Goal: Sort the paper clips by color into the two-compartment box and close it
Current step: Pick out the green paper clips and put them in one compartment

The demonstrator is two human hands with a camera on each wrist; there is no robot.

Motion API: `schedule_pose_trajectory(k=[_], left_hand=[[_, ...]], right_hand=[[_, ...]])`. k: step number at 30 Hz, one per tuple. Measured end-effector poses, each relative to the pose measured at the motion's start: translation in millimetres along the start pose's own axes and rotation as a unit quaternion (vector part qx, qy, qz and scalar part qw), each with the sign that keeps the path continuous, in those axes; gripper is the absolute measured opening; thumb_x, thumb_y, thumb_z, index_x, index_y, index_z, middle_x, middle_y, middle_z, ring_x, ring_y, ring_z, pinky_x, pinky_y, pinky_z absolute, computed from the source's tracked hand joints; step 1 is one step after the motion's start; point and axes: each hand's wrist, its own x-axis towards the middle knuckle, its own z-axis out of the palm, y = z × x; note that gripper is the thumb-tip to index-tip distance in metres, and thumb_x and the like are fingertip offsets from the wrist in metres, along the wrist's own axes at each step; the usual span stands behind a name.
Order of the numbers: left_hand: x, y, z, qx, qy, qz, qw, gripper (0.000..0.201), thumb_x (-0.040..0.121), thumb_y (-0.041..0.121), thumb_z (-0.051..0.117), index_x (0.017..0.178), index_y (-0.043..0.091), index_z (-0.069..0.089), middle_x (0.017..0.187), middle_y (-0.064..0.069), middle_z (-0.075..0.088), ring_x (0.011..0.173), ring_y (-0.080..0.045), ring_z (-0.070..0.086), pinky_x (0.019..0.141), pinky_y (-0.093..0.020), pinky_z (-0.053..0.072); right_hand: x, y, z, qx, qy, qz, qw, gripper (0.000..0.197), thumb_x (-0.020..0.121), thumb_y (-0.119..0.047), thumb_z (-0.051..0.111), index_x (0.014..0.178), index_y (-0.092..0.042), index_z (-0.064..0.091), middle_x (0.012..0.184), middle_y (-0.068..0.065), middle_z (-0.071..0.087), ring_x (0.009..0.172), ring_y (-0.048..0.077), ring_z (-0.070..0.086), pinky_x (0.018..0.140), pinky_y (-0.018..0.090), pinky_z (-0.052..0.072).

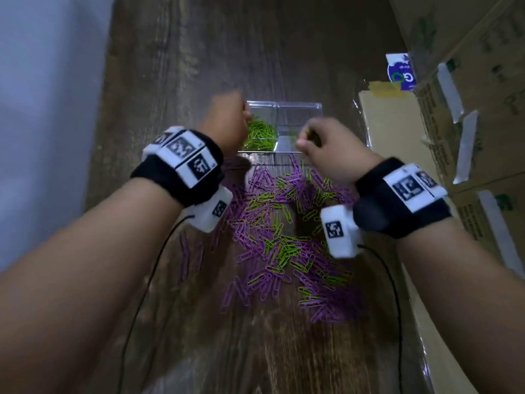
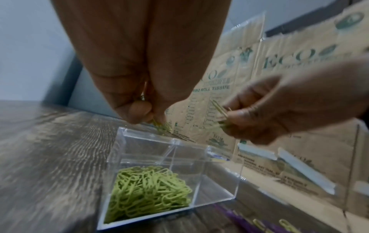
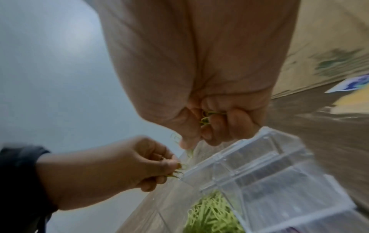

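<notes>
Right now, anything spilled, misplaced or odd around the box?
Nothing damaged. The loose purple and green paper clips lie scattered, mixed, on the wooden table, still unsorted. The clear plastic two-compartment box holds green clips in one compartment only. Both the left hand and right hand grip green clips.

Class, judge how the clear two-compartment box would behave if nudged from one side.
The clear box looks thin-walled and light, so it would probably slide on the smooth wooden table. Green clips fill only one compartment, so it may pivot unevenly.
</notes>
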Motion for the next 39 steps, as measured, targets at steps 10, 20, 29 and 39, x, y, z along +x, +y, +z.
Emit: schedule_pose_trajectory(k=[10,20,29,39], left_hand=[[21.4,-7.8,1.3,0.029,0.017,0.007,0.999,0.027,0.078,0.015,0.072,0.103,0.006,0.068,0.101,-0.017,0.068,0.096,-0.03,0.065,0.087,-0.036,0.051],[6.3,-22.4,-2.2,-0.091,0.019,-0.008,0.996,0.03,0.081,0.009,0.068,0.111,0.012,0.065,0.099,-0.007,0.067,0.09,-0.014,0.063,0.076,-0.022,0.049],[-66.9,-29.5,41.1,-0.024,-0.082,0.023,0.996,0.009,0.078,0.02,0.072,0.078,0.012,0.069,0.072,-0.004,0.066,0.07,-0.018,0.059,0.067,-0.026,0.044],[-84.2,-32.5,63.9,0.049,-0.111,0.04,0.992,0.019,0.074,0.027,0.075,0.087,0.016,0.067,0.084,-0.003,0.057,0.081,-0.024,0.058,0.071,-0.03,0.043]], right_hand=[[67.5,-56.0,25.3,-0.229,0.016,0.004,0.973,0.025,0.093,-0.005,0.051,0.117,0.0,0.053,0.124,0.021,0.055,0.115,0.035,0.055,0.086,0.036,0.044],[73.2,-47.2,32.3,-0.171,-0.002,-0.029,0.985,0.041,0.085,0.001,0.059,0.123,-0.014,0.058,0.122,0.011,0.057,0.106,0.024,0.059,0.09,0.03,0.049],[-15.1,40.8,5.5,-0.062,0.119,0.048,0.99,0.01,0.076,-0.006,0.069,0.078,-0.015,0.072,0.074,0.002,0.069,0.072,0.015,0.062,0.075,0.028,0.05],[-60.1,97.9,32.7,-0.086,0.091,0.084,0.989,0.016,0.073,-0.016,0.078,0.086,-0.023,0.071,0.077,-0.003,0.061,0.068,0.015,0.054,0.072,0.031,0.051]])
